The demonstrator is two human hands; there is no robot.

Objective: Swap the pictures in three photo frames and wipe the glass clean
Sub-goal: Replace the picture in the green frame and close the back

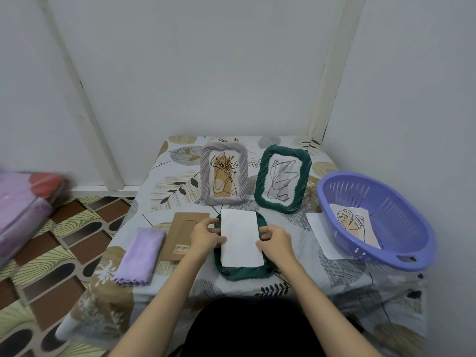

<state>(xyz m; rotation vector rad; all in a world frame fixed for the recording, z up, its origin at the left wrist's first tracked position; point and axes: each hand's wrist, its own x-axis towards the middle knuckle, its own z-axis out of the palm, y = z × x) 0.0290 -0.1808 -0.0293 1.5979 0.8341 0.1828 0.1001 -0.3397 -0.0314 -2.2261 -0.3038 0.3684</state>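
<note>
At the near table (177,284) edge, a green frame (242,273) lies face down with its backing (183,234) off beside it. Both hands pinch a white sheet (240,239) over it, left hand (206,235) and right hand (274,238) fingers clamped on its side edges. Two frames stand behind, unopened; glass wiping likely remains, cloth (140,256) unused. Only an unreadable barcode label shows.

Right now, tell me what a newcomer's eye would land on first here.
Both hands, left hand and right hand, hold a white paper sheet over a dark green frame lying flat at the table's front. Behind it stand a lilac rope-edged frame and a green rope-edged frame; a purple plastic basket sits at right.
</note>
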